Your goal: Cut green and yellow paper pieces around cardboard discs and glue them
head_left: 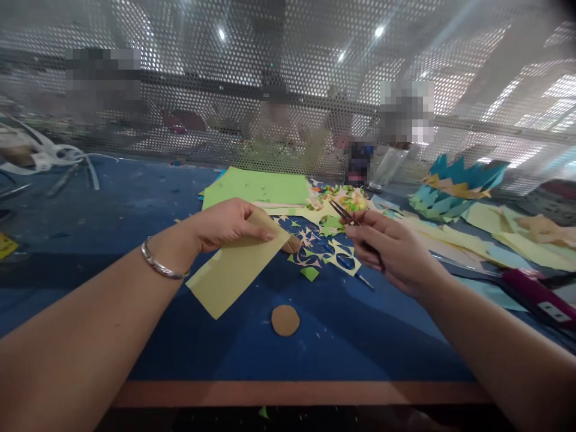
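A pale yellow strip of paper (238, 270) hangs at a slant from my left hand (234, 225), pinched between thumb and fingers. To the right, my right hand (382, 243) is closed around a pair of scissors (342, 211), whose dark blades point up and left, apart from the paper. Below the two hands a round brown cardboard disc (285, 320) lies flat on the blue table (202, 354). Another brown piece (293, 243) shows partly behind the paper's right corner. Between my hands is a litter of cut paper scraps (310, 240), with a small green scrap (309, 273) nearest me.
Green sheets (265, 185) are stacked at the back. Toothed blue-green paper bands (459, 192) stand at the right, near loose yellow paper (531, 249) and a purple tool (537, 297). White straps (54, 150) lie far left. A perforated metal screen (202, 90) rises behind the table.
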The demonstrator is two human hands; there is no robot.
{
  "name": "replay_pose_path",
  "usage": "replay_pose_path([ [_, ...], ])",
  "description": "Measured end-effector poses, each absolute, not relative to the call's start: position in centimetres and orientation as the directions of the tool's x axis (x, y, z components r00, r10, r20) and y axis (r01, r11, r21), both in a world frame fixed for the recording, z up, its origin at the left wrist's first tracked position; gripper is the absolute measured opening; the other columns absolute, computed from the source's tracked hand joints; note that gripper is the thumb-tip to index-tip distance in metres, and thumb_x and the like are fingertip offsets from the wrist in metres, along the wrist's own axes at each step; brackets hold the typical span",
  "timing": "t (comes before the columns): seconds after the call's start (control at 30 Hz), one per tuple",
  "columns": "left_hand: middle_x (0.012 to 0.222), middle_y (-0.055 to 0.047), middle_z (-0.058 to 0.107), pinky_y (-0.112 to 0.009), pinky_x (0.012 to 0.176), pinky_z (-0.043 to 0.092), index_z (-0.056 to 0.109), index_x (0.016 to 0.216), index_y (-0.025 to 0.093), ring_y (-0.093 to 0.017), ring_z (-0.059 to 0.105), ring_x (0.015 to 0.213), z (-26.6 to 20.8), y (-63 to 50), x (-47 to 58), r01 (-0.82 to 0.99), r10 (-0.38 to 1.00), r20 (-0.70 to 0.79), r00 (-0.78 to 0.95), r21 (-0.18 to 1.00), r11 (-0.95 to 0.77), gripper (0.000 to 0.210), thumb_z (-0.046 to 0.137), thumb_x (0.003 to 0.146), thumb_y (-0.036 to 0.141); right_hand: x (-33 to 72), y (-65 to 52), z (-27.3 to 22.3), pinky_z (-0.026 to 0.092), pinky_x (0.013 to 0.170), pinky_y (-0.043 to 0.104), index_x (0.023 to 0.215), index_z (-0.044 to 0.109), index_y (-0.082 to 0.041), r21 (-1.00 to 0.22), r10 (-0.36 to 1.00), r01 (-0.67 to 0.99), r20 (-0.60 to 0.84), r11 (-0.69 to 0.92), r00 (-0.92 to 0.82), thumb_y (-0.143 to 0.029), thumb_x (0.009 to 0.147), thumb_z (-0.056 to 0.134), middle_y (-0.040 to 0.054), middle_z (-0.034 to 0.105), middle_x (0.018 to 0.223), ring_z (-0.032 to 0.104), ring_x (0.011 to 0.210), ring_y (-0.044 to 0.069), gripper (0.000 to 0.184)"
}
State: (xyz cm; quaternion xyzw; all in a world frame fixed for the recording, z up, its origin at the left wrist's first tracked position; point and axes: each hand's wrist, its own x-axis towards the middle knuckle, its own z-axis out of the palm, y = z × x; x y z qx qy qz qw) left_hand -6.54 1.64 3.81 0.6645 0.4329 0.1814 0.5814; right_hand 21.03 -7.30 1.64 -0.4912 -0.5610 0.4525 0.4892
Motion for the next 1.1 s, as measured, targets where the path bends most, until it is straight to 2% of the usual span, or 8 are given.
replay_pose_path([
  [0.13,0.094,-0.013,0.079,-0.031,0.064,0.057,0.080,0.094,0.017,-0.023,0.074,0.071,3.6,1.5,-6.2,0.338,0.768,-0.256,0.587,0.940,0.055,0.033,0.085,0.067,0.034,19.7,-6.9,3.2,0.017,0.038,0.021,0.092,0.055,-0.019,-0.984,0.989,0.135,0.104,0.117,-0.103,-0.038,0.087,0.071,-0.0078,0.042,0.067,0.028,0.043,0.002,0.026],
  [0.27,0.097,-0.013,0.079,-0.030,0.065,0.058,0.080,0.095,0.018,-0.022,0.074,0.072,3.2,1.6,-6.1,0.303,0.742,-0.242,0.625,0.951,0.055,0.033,0.084,0.070,0.038,18.2,-6.1,2.5,0.017,0.039,0.022,0.091,0.055,-0.019,-0.969,0.977,0.177,0.148,0.174,-0.153,-0.047,0.087,0.070,-0.0073,0.044,0.069,0.028,0.044,0.002,0.032],
  [0.37,0.093,-0.012,0.080,-0.029,0.064,0.058,0.080,0.094,0.018,-0.022,0.074,0.071,2.9,1.7,-6.0,0.265,0.741,-0.205,0.639,0.964,0.039,0.035,0.085,0.069,0.043,17.8,-5.4,1.0,0.024,0.045,0.023,0.092,0.056,-0.019,-0.922,0.963,0.302,0.190,0.242,-0.191,-0.053,0.088,0.066,-0.0066,0.046,0.066,0.034,0.049,0.005,0.036],
  [0.47,0.091,-0.011,0.080,-0.029,0.062,0.059,0.079,0.094,0.018,-0.022,0.074,0.071,2.8,1.7,-5.7,0.216,0.763,-0.189,0.618,0.974,0.067,0.034,0.085,0.069,0.041,18.2,-5.2,0.0,0.032,0.053,0.025,0.095,0.057,-0.019,-0.852,0.949,0.432,0.213,0.297,-0.231,-0.056,0.090,0.063,-0.0033,0.051,0.070,0.044,0.061,0.010,0.037],
  [0.57,0.089,-0.010,0.080,-0.028,0.063,0.059,0.079,0.093,0.018,-0.020,0.074,0.070,2.9,1.6,-5.4,0.187,0.751,-0.191,0.632,0.978,0.092,0.030,0.085,0.070,0.037,18.7,-5.7,-0.2,0.034,0.057,0.026,0.101,0.058,-0.021,-0.794,0.945,0.520,0.212,0.315,-0.250,-0.056,0.092,0.060,-0.0022,0.054,0.074,0.047,0.065,0.012,0.037],
  [0.67,0.087,-0.009,0.079,-0.027,0.062,0.059,0.079,0.093,0.017,-0.019,0.073,0.069,2.9,1.4,-5.1,0.179,0.746,-0.206,0.633,0.977,0.118,0.030,0.086,0.070,0.034,19.0,-6.4,0.0,0.033,0.055,0.026,0.102,0.058,-0.022,-0.749,0.940,0.573,0.220,0.334,-0.260,-0.056,0.093,0.058,-0.0033,0.052,0.070,0.045,0.061,0.011,0.036],
  [0.83,0.085,-0.008,0.079,-0.027,0.061,0.060,0.078,0.091,0.017,-0.020,0.074,0.069,3.0,1.0,-4.8,0.180,0.748,-0.204,0.632,0.977,0.115,0.026,0.086,0.071,0.032,18.9,-6.9,0.4,0.028,0.049,0.025,0.093,0.058,-0.021,-0.689,0.933,0.629,0.254,0.360,-0.256,-0.055,0.095,0.054,-0.0057,0.045,0.061,0.038,0.053,0.010,0.035],
  [1.1,0.078,-0.004,0.077,-0.021,0.056,0.055,0.077,0.086,0.017,-0.015,0.071,0.064,3.2,0.7,-4.7,0.182,0.730,-0.197,0.654,0.978,0.101,0.023,0.086,0.071,0.032,18.8,-7.2,0.6,0.029,0.051,0.026,0.087,0.057,-0.019,-0.678,0.921,0.624,0.273,0.388,-0.277,-0.051,0.097,0.052,-0.0049,0.046,0.062,0.038,0.054,0.009,0.034],
])
